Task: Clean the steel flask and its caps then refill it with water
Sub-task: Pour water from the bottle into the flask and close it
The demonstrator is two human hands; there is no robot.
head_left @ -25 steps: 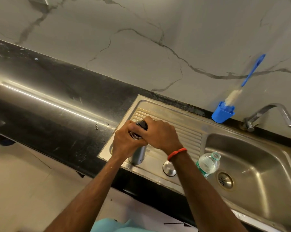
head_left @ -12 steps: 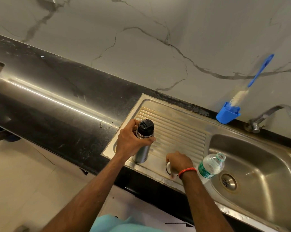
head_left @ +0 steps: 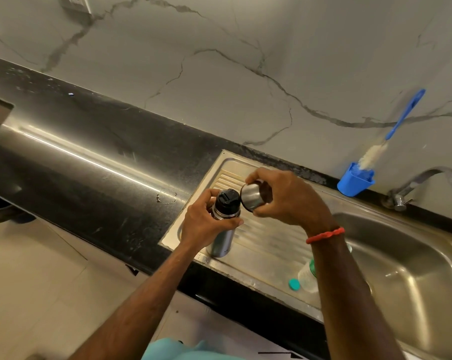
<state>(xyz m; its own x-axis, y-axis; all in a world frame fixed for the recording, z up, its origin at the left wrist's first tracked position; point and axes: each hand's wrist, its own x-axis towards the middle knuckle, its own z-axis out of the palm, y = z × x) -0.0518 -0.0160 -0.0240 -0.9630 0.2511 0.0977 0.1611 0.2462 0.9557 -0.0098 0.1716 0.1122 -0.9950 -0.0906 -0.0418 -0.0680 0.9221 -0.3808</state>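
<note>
The steel flask point(head_left: 222, 241) stands upright on the sink's ribbed drainboard point(head_left: 271, 237). A black inner stopper point(head_left: 228, 201) sits on its neck. My left hand point(head_left: 206, 223) grips the flask just below that stopper. My right hand point(head_left: 287, 197) holds the steel outer cap point(head_left: 253, 197) in its fingertips, tilted, right beside the flask's top. A plastic water bottle point(head_left: 308, 278) stands at the drainboard's front edge, largely hidden behind my right forearm. Its teal cap point(head_left: 294, 284) lies loose beside it.
The sink basin point(head_left: 411, 276) lies to the right, with the tap point(head_left: 427, 183) behind it. A blue holder point(head_left: 354, 181) with a bottle brush point(head_left: 391, 136) leans against the marble wall. Black countertop point(head_left: 102, 162) stretches left of the drainboard.
My right hand left the stopper, dropped to the steel cap on the drainboard, picked it up and raised it beside the flask's top. My left hand kept its grip on the flask.
</note>
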